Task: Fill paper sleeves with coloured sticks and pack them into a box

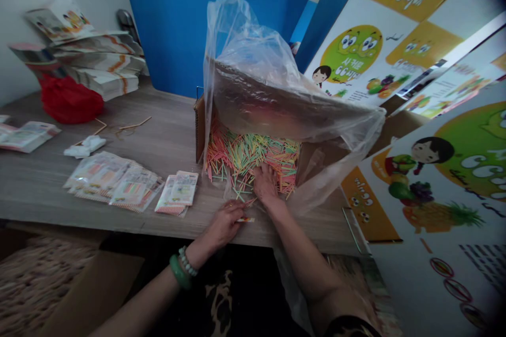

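A heap of thin coloured sticks [253, 152], pink, green and yellow, spills from a box lined with a clear plastic bag [256, 52]. My right hand [265, 185] lies on the front of the heap, fingers somewhat apart, fingertips among the sticks. Just to its left, my left hand [226, 225] is closed near the table edge, with a few pinkish sticks at its fingertips. From beneath it pokes a small white and orange strip [247, 219]; whether the hand grips this is unclear. Small printed packets [177, 192] lie to the left.
More filled clear packets [132, 184] overlap farther left on the table [166, 115]. Behind them are crumpled white tissue [85, 146], a red bag [71, 97] and stacked printed cartons [106, 63]. Large printed boxes [446, 168] crowd the right side. A blue panel [174, 20] stands behind.
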